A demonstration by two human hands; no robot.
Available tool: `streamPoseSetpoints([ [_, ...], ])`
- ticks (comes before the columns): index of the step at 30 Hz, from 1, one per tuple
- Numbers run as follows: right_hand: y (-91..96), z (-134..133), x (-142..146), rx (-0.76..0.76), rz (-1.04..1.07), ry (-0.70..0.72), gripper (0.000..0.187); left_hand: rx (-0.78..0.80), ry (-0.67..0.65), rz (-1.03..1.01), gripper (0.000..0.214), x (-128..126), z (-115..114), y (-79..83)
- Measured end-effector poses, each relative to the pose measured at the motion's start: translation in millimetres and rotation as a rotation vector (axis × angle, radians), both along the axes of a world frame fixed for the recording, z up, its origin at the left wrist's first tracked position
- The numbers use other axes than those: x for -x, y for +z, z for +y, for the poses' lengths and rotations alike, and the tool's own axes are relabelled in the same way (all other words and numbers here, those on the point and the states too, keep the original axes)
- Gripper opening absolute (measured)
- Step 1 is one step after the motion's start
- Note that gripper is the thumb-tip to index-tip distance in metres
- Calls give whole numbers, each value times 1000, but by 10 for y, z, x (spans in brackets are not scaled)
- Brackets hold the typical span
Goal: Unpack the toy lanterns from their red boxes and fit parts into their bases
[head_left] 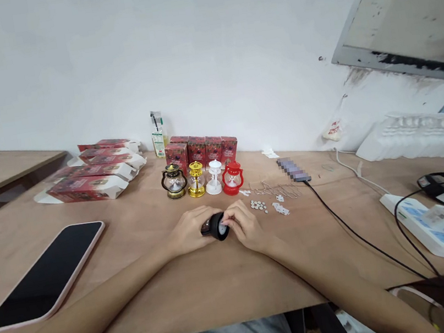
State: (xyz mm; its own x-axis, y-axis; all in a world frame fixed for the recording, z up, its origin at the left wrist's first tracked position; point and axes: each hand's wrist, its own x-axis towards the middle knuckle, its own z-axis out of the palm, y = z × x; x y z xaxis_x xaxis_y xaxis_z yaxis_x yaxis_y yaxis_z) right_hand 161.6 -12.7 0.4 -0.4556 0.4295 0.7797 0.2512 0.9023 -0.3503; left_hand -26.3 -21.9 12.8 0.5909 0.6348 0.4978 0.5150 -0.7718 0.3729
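Observation:
My left hand (193,231) is wrapped around a small black lantern (215,227), tipped on its side with its round base turned towards my right hand. At the pale underside of that base, my right hand (245,225) has its thumb and fingertips pinched together; whatever they hold is too small to make out. Beyond my hands stand four little lanterns in a row: a black-and-bronze one (174,182), a gold one (196,180), a white one (214,178) and a red one (232,178). Button cells (258,205) and white tabs (280,209) lie right of my right hand.
Red boxes (176,156) stand behind the lanterns; flattened cartons (87,186) lie left. Thin wire pieces (275,187) are scattered to the right. A large phone (46,276) lies at left, a cabled phone (294,170) at right, near a power strip (426,225).

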Motion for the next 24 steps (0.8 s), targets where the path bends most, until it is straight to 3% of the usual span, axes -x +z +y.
streamPoseSetpoints([
  [24,87,-4,-107,89,-13,87,8,15,29,-8,31,2,4,10],
])
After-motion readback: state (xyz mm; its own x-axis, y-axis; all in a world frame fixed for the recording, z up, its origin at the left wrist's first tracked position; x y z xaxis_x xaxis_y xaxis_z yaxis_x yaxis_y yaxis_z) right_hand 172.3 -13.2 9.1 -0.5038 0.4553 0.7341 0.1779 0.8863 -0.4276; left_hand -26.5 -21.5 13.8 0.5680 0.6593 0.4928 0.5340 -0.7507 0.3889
